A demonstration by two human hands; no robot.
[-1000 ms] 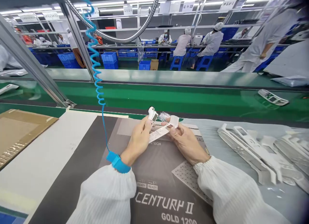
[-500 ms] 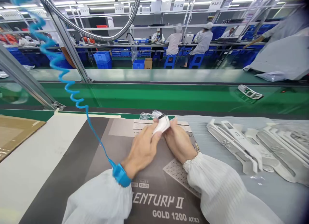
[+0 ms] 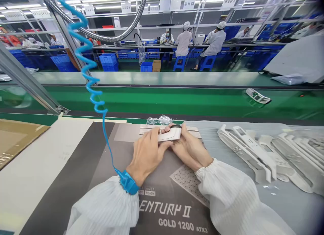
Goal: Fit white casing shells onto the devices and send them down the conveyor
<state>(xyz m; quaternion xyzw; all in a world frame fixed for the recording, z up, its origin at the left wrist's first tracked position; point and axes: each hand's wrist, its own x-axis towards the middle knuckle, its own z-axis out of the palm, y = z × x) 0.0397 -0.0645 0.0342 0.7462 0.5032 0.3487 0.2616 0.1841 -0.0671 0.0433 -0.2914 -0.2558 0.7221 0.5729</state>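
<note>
A small white plastic part with a black end sits between my two hands, above the far part of a dark printed cardboard sheet. My left hand has its thumb and fingers closed on the part's left side. Around that wrist is a blue strap with a coiled blue cord. My right hand grips the black end at the right, its fingers partly hidden behind the part.
White plastic housings lie on a grey foam sheet at the right. Crumpled clear plastic rests beyond the cardboard. A white piece lies on the green belt. A brown cardboard box is at the left. Several people work farther back.
The white part has turned from tilted up to lying nearly level, showing its long side. Both hands stay on it, slightly shifted. The blue cord has swung to the right.
</note>
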